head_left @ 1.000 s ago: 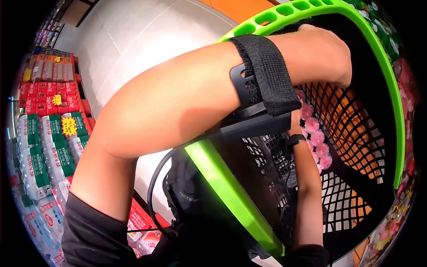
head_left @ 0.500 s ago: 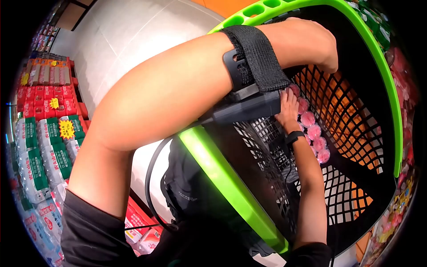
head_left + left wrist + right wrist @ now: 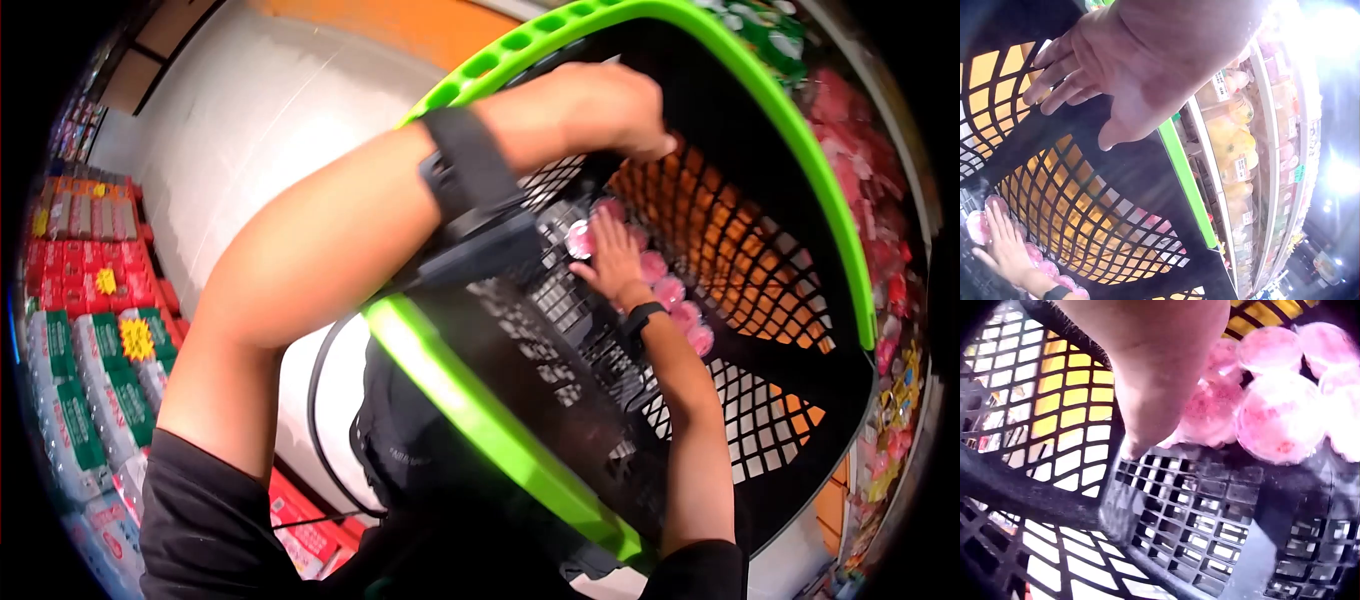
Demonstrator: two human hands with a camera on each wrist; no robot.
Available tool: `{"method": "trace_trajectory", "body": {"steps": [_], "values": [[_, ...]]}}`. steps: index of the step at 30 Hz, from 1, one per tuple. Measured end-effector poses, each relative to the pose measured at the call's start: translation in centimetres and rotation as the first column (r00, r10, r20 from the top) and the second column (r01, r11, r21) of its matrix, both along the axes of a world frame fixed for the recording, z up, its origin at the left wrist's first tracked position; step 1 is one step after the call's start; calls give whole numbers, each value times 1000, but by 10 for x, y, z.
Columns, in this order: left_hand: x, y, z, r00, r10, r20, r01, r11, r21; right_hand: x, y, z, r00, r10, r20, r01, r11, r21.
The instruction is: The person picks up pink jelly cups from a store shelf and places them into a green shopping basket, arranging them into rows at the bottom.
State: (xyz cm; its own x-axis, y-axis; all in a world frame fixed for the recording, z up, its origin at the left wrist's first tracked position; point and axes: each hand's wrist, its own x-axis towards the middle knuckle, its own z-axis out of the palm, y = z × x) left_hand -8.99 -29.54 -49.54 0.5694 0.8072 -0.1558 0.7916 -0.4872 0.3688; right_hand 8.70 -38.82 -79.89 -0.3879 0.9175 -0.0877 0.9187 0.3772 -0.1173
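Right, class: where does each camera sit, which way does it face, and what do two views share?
Head: on the head, looking down into the basket; both forearms, left hand and right hand show.
Left wrist: under that wrist, facing past the palm to shop shelves.
Right wrist: beneath that wrist, facing pink cups; its palm shows.
Shared: head and left wrist both show the right hand on the cups.

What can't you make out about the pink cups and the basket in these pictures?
Cup count: head view, the right hand covers some pink cups.
Their lids' print: right wrist view, blurred close up.
Shelf price tags: left wrist view, too small, glare above.
The basket left rim: head view, the left forearm crosses it.
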Motion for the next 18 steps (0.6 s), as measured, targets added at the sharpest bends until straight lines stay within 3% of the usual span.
{"method": "trace_trajectory", "body": {"steps": [1,2,4,6,8,11,14,16,18], "values": [[3,5,-2,999,-30,-28,30,1000,-1,-3,2,22,1000,10,-27,-10,1000,3],[3,7,-5,999,-30,-41,31,999,31,1,4,27,995,77,-68,-67,988,138],[2,10,-9,998,34,-50,-33,999,30,3,10,69,987,149,-58,-130,959,251],[2,8,-8,994,106,-32,-105,994,21,6,16,118,959,257,-120,-179,876,447],[-5,9,-18,994,98,40,-102,990,97,3,11,185,953,244,-181,-68,751,657],[-7,2,-26,992,113,51,-122,969,216,32,7,265,931,258,-259,62,588,807],[-7,1,-26,983,73,168,-103,979,176,79,-4,339,942,155,-298,199,457,867],[7,-1,-7,956,45,290,-98,981,170,133,20,350,930,-58,-363,340,505,793],[32,-12,25,895,-151,419,2,942,336,176,36,343,858,-192,-477,487,598,636]]}}
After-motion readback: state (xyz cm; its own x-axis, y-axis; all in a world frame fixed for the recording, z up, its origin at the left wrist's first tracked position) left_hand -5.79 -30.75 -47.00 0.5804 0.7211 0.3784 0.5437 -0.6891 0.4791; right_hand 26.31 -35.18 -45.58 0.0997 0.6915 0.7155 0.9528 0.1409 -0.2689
